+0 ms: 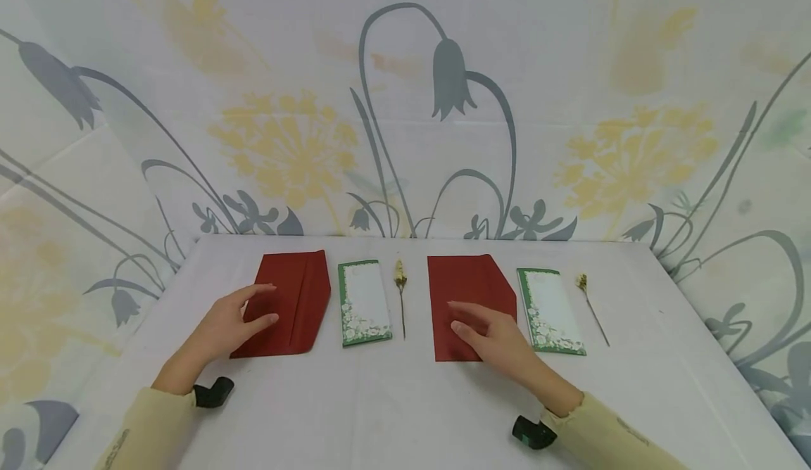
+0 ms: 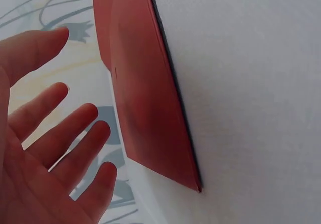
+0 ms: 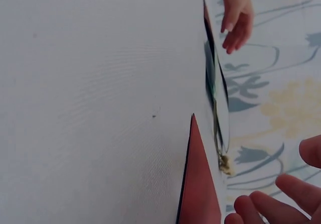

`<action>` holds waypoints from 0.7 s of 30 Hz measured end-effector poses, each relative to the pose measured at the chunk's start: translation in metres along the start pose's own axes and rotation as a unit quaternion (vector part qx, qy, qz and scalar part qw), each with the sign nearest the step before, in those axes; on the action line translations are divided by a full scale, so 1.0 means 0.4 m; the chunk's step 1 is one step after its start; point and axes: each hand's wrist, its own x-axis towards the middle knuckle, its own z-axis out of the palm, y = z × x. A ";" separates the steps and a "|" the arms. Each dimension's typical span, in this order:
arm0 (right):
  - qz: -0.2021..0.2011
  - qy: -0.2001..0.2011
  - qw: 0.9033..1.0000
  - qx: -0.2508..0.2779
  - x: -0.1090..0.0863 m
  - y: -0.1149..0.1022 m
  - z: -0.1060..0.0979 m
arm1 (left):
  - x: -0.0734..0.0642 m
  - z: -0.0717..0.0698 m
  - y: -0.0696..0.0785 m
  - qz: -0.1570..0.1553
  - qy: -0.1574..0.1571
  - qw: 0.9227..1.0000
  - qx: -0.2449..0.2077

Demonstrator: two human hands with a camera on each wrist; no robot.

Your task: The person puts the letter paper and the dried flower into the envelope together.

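Two red envelopes lie flat on the white table, the left envelope and the right envelope. Over the left one hovers my left hand, fingers loosely spread and holding nothing. In the left wrist view that hand's palm and fingertips show apart from the envelope. My right hand is above the lower right part of the other envelope, its fingers relaxed with nothing between them. The right wrist view shows those fingers beside a corner of the red envelope.
Right of the left envelope lie a green-bordered card with white flowers and a dried flower stem. A matching card and another dried flower lie at the right. A flower-printed cloth hangs behind the table.
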 end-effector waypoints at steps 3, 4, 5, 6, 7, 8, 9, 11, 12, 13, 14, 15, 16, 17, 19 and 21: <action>-0.001 -0.004 1.000 0.006 0.009 -0.010 0.013 | 0.008 0.003 -0.006 0.011 -0.017 1.000 -0.013; 0.000 -0.006 1.000 0.007 0.013 -0.014 0.018 | 0.011 0.005 -0.008 0.015 -0.023 1.000 -0.015; 0.001 -0.008 1.000 0.007 0.016 -0.018 0.023 | 0.013 0.007 -0.010 0.019 -0.028 0.999 -0.017; 0.001 -0.010 1.000 0.009 0.020 -0.022 0.028 | 0.016 0.010 -0.011 0.024 -0.034 0.999 -0.021; 0.001 -0.013 1.000 0.012 0.023 -0.026 0.033 | 0.018 0.013 -0.012 0.028 -0.039 0.999 -0.022; 0.002 -0.016 1.000 0.018 0.027 -0.031 0.038 | 0.020 0.016 -0.013 0.031 -0.044 0.998 -0.023; 0.002 -0.020 1.000 0.022 0.031 -0.035 0.044 | 0.022 0.019 -0.013 0.032 -0.048 0.998 -0.021; 0.006 -0.026 0.999 0.033 0.038 -0.043 0.055 | 0.025 0.024 -0.013 0.034 -0.058 0.998 -0.015; 0.008 -0.029 0.999 0.036 0.042 -0.046 0.061 | 0.026 0.027 -0.012 0.034 -0.062 0.997 -0.011; 0.009 -0.033 0.999 0.038 0.046 -0.049 0.067 | 0.027 0.029 -0.011 0.032 -0.066 0.997 -0.006; 0.009 -0.035 0.999 0.040 0.049 -0.052 0.073 | 0.028 0.030 -0.010 0.032 -0.069 0.997 -0.002; 0.009 -0.039 0.998 0.041 0.053 -0.055 0.080 | 0.028 0.031 -0.009 0.030 -0.071 0.997 0.004; 0.007 -0.042 0.998 0.044 0.057 -0.059 0.085 | 0.029 0.032 -0.007 0.030 -0.073 0.997 0.009; 0.002 -0.046 0.998 0.045 0.061 -0.062 0.091 | 0.029 0.033 -0.005 0.030 -0.074 0.997 0.013; -0.004 -0.054 0.997 0.053 0.070 -0.069 0.102 | 0.029 0.034 0.000 0.031 -0.075 0.996 0.020; -0.013 -0.063 0.996 0.062 0.079 -0.074 0.113 | 0.030 0.036 0.004 0.031 -0.077 0.996 0.032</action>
